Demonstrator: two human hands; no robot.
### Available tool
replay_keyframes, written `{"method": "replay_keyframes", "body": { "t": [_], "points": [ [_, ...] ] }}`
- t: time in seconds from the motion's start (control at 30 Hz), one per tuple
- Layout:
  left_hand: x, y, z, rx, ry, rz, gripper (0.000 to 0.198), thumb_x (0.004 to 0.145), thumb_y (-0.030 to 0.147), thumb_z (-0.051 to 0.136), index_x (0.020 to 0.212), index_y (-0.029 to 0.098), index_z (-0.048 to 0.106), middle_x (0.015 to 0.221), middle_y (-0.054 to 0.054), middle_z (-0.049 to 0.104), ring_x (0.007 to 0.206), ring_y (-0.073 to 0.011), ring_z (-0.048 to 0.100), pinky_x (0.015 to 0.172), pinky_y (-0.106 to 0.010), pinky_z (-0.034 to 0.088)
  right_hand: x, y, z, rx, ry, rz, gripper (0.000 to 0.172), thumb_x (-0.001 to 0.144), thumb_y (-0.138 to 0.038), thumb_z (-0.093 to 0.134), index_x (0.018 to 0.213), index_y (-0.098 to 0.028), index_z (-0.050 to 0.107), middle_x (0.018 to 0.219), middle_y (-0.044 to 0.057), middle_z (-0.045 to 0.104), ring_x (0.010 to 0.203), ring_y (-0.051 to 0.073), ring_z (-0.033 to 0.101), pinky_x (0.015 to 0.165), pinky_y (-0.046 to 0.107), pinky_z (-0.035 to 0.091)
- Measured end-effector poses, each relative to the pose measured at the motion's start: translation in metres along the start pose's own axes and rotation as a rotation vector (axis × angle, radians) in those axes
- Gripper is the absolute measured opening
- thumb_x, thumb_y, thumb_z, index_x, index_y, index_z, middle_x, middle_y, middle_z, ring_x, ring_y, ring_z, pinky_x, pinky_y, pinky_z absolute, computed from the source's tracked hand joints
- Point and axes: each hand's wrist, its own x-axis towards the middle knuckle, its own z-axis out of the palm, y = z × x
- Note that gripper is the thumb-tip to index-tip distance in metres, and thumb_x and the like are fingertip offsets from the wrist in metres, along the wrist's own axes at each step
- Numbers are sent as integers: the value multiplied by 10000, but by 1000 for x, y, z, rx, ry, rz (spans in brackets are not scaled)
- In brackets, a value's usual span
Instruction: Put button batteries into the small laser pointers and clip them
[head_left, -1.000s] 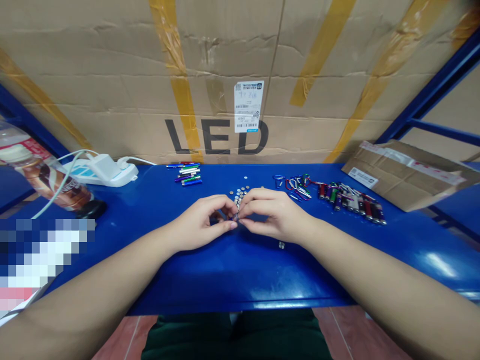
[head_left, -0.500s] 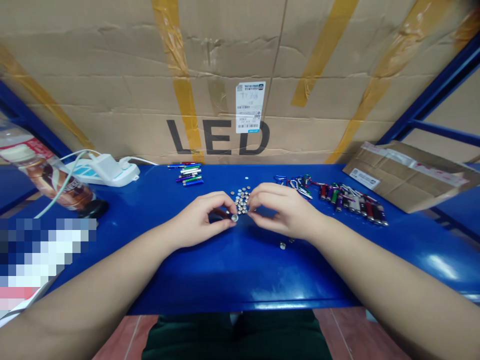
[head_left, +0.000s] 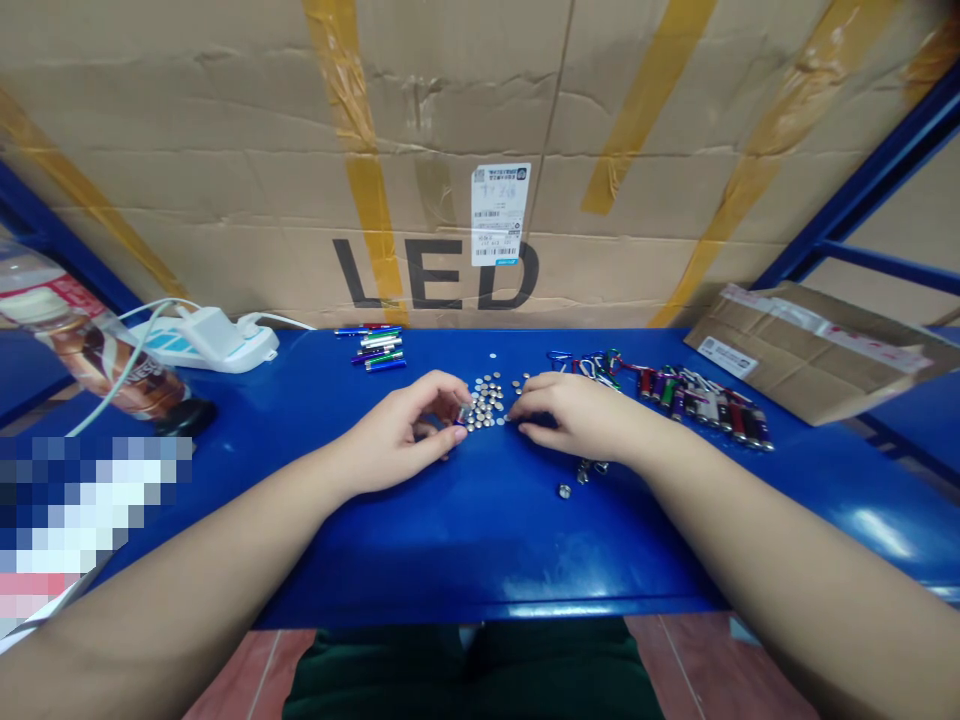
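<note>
My left hand (head_left: 420, 428) is closed around a small dark-blue flashlight body (head_left: 460, 421), its silvery end pointing up between thumb and fingers; most of it is hidden by the hand. Right beside it lies a loose cluster of silver button cells (head_left: 487, 402) on the blue tabletop. At the cluster's right edge, my right hand (head_left: 559, 415) reaches down with bent, closed fingers, its fingertips at the tabletop; whatever is between them is too small to make out. Several small metal caps (head_left: 565, 491) lie below the right palm.
Pen-like coloured tubes (head_left: 381, 350) lie at the back left. Keychain flashlights with carabiners (head_left: 705, 405) are heaped at the right, by a cardboard box (head_left: 825, 345). A power strip (head_left: 202, 345) and a drink bottle (head_left: 112, 365) stand left. A large carton (head_left: 435, 130) walls the back.
My right hand has moved slightly right, away from the left hand, uncovering more button cells and metal caps. My left hand has tilted the flashlight body more upright and shifted slightly left.
</note>
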Motion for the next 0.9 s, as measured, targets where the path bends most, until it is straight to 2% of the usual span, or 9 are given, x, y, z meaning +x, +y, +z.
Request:
{"method": "replay_keyframes", "body": {
  "t": [0.1, 0.2, 0.4, 0.5, 0.63, 0.77, 0.9],
  "points": [
    [1, 3, -2, 121, 28, 44, 144, 952, 253, 658, 1066, 211, 579, 1007, -33, 633, 832, -145, 681, 706, -253, 608, 1, -1, 1, -12, -29, -2, 240, 928, -156, 646, 1110, -167, 802, 1039, 115, 738, 949, 243, 701, 883, 382, 548],
    [3, 5, -3, 189, 50, 113, 99, 940, 216, 650, 1015, 202, 588, 1014, -40, 643, 906, -166, 680, 730, -257, 601, 0, -6, -2, -5, -62, -13, 201, 928, -158, 649, 1043, -160, 813, 990, 107, 735, 944, 243, 690, 893, 386, 541],
    [3, 5, -5, 289, 37, 192, 25, 932, 185, 641, 926, 183, 617, 956, -37, 673, 885, -152, 674, 812, -266, 586, -7, -44, -12, 92, -200, -79, 130, 896, -240, 765, 993, -174, 822, 899, 68, 717, 897, 225, 678, 844, 353, 517],
    [3, 4, -6, 334, 64, 163, 65, 911, 212, 672, 890, 180, 619, 867, -16, 671, 763, -133, 649, 727, -245, 559, -11, -68, -10, 177, -245, -199, 236, 832, -353, 851, 1012, -205, 823, 886, 41, 706, 871, 212, 664, 825, 340, 499],
    [3, 1, -7, 336, 127, 95, 134, 883, 255, 696, 845, 181, 591, 777, 7, 641, 668, -119, 614, 630, -222, 523, -15, -89, -2, 150, -266, -330, 272, 844, -442, 829, 969, -204, 794, 881, 29, 685, 825, 206, 629, 762, 341, 470],
    [4, -2, -7, 292, 176, 33, 183, 864, 285, 710, 841, 189, 556, 747, 20, 641, 624, -115, 624, 587, -211, 516, -16, -100, 2, 97, -277, -382, 238, 850, -428, 825, 874, -206, 743, 901, 23, 674, 788, 195, 607, 687, 331, 448],
    [3, -3, -8, 257, 181, 2, 200, 859, 296, 721, 855, 193, 549, 766, 16, 652, 637, -123, 648, 586, -214, 523, -20, -109, 4, 55, -280, -409, 186, 899, -347, 782, 811, -210, 693, 878, 14, 671, 758, 180, 576, 683, 326, 444]
  ]
}}
